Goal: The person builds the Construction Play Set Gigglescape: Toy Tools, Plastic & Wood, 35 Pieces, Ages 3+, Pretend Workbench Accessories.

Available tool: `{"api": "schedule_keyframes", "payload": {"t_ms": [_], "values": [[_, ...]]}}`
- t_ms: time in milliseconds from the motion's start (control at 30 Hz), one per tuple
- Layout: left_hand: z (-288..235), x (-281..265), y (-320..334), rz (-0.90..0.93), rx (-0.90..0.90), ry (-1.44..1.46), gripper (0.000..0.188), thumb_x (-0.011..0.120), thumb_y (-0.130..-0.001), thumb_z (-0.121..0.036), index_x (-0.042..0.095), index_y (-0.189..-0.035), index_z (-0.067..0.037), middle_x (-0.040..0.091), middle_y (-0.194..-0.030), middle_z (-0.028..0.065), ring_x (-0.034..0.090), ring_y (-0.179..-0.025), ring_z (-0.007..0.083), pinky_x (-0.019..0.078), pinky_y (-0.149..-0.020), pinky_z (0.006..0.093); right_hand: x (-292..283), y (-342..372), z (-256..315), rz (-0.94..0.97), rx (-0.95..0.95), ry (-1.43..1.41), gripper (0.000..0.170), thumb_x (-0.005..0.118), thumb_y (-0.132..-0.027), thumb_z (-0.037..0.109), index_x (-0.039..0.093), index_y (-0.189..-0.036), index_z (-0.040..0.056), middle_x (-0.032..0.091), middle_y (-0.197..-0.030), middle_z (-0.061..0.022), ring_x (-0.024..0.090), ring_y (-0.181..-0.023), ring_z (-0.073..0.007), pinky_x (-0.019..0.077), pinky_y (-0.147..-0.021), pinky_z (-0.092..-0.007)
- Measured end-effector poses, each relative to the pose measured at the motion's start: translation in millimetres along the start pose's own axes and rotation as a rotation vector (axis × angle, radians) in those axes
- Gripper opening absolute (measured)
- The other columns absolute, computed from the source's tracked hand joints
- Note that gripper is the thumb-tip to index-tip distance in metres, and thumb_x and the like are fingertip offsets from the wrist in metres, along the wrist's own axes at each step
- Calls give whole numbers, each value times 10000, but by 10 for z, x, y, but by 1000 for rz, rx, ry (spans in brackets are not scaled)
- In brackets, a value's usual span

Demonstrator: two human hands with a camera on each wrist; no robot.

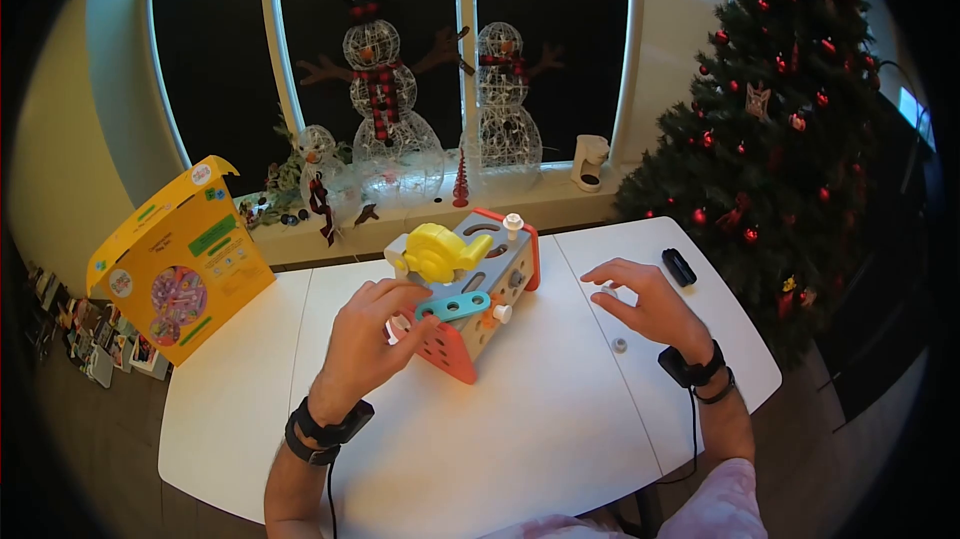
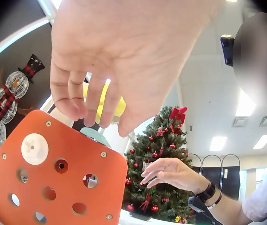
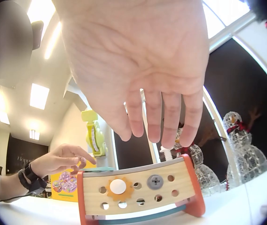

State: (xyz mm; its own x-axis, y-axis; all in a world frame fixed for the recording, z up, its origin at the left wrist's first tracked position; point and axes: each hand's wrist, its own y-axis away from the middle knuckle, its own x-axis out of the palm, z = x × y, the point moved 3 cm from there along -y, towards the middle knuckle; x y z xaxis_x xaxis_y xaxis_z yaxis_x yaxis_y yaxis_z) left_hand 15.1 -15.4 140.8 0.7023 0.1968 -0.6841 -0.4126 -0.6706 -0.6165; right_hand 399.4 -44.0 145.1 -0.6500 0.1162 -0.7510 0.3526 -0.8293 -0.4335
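A wooden toy workbench point(image 1: 505, 284) with red-orange ends stands on the table. On its top lies a yellow toy piece point(image 1: 436, 251); a teal holed strip point(image 1: 455, 307) sticks out over the near end. My left hand point(image 1: 365, 344) is at that end, loosely bent fingers touching or just above the strip; contact is unclear. To the right, my right hand point(image 1: 650, 304) hovers over the table with fingers apart. A small pale thing point(image 1: 608, 291) shows between its thumb and fingers; whether held or lying behind is unclear. The right wrist view shows an orange gear point(image 3: 119, 187) and grey screw head point(image 3: 155, 182).
A small grey piece point(image 1: 620, 345) lies below my right hand. Farther right is a black object point(image 1: 679, 267) on the white table point(image 1: 520, 439). A yellow box point(image 1: 185, 259) stands at the left edge. Window decorations and a Christmas tree point(image 1: 770, 139) are behind.
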Motion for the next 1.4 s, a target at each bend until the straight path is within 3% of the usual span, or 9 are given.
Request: {"api": "schedule_keyframes", "payload": {"t_ms": [100, 167, 367, 600, 667, 800, 1000, 1233, 1400], "values": [[-82, -142, 2, -71, -5, 19, 277, 877, -933, -147, 824, -1197, -78, 816, -1162, 63, 712, -913, 182, 564, -655, 300, -25, 133, -245, 13, 74, 2, 229, 748, -1048, 99, 789, -1270, 59, 806, -1179, -138, 785, -1040, -309, 628, -896, -391], [-153, -226, 1, -100, -15, 39, 268, 878, -931, -144, 831, -1186, -75, 817, -1160, 66, 711, -892, 170, 565, -639, 286, 38, 250, -440, 132, 181, 97, 215, 792, -1008, 69, 803, -1220, 42, 822, -1146, -133, 795, -1012, -280, 633, -894, -376], [-354, -444, 44, -185, -45, 85, 262, 881, -907, -107, 842, -1161, -57, 814, -1143, 90, 694, -845, 143, 552, -601, 250, 207, 543, -851, 319, 335, 296, 182, 831, -958, 83, 820, -1134, 36, 831, -1065, -151, 802, -1007, -303, 634, -878, -390], [-464, -539, 82, -223, -22, 93, 239, 881, -884, -55, 841, -1119, -55, 818, -1128, 87, 686, -837, 133, 544, -602, 246, 386, 617, -1032, 397, 432, 247, 150, 816, -915, 105, 807, -1057, 57, 819, -1023, -147, 770, -975, -353, 614, -882, -427], [-470, -550, 83, -235, -22, 102, 232, 880, -881, -48, 840, -1110, -54, 819, -1126, 86, 684, -835, 132, 541, -602, 247, 472, 605, -1077, 373, 310, 245, 99, 779, -931, 92, 795, -1021, 53, 801, -989, -153, 755, -928, -360, 605, -855, -444], [-491, -569, 86, -238, -11, 108, 219, 882, -878, -43, 841, -1093, -53, 821, -1120, 84, 682, -833, 130, 535, -603, 246, 660, 398, -830, 370, 365, 227, 85, 748, -941, 81, 795, -1006, 51, 788, -942, -144, 746, -930, -371, 601, -842, -451], [-482, -593, 99, -251, -1, 106, 206, 885, -882, -49, 843, -1084, -54, 823, -1109, 81, 681, -831, 129, 531, -603, 246, 1178, 87, -469, 415, 44, 131, 155, 667, -1049, 106, 790, -1063, 12, 711, -1122, -161, 730, -1026, -391, 596, -935, -488], [-454, -666, 115, -272, -13, 88, 196, 889, -887, -62, 847, -1078, -58, 822, -1092, 77, 680, -829, 131, 527, -596, 244, 1644, -112, -289, 430, -245, 216, 105, 641, -1019, 44, 744, -1038, 35, 691, -1097, -134, 702, -1074, -344, 601, -957, -464], [-434, -679, 114, -280, -9, 86, 200, 891, -885, -65, 848, -1081, -56, 822, -1091, 78, 681, -830, 134, 530, -595, 245, 1719, -185, -234, 442, -232, 189, 145, 655, -1018, 47, 760, -1117, 28, 699, -1152, -134, 703, -1108, -340, 602, -980, -462]]}}
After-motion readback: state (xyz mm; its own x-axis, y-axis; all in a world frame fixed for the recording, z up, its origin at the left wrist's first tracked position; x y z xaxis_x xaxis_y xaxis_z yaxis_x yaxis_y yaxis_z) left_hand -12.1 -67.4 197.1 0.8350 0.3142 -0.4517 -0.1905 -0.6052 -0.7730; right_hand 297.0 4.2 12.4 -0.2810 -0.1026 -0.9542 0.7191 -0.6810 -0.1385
